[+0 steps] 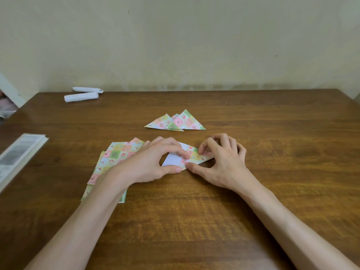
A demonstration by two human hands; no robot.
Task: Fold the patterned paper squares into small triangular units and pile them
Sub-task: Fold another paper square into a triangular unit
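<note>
Head view, folding in progress. Wooden table (272,191) carries all the material. Stack of unfolded squares (115,158) lies fanned at left of centre, partly under the left forearm. Pile of finished triangles (179,122) sits farther back, near the middle of the table and well apart from the stack; several units overlap there. Left hand (148,164) and right hand (220,160) meet just in front of the stack, both with curled fingers grasping the sheet in work (173,158). This sheet lies on the table between the hands, its white underside up at left and a patterned flap turned over at right. Left thumb and forefinger pin the white part; right thumb and forefinger pinch the flap.

The step appears to be setting a crease. For a clean unit, the flap's edges should probably be matched to the layer beneath before any pressure is applied, the left hand anchoring the sheet while a right fingertip runs outward along the fold.
</note>
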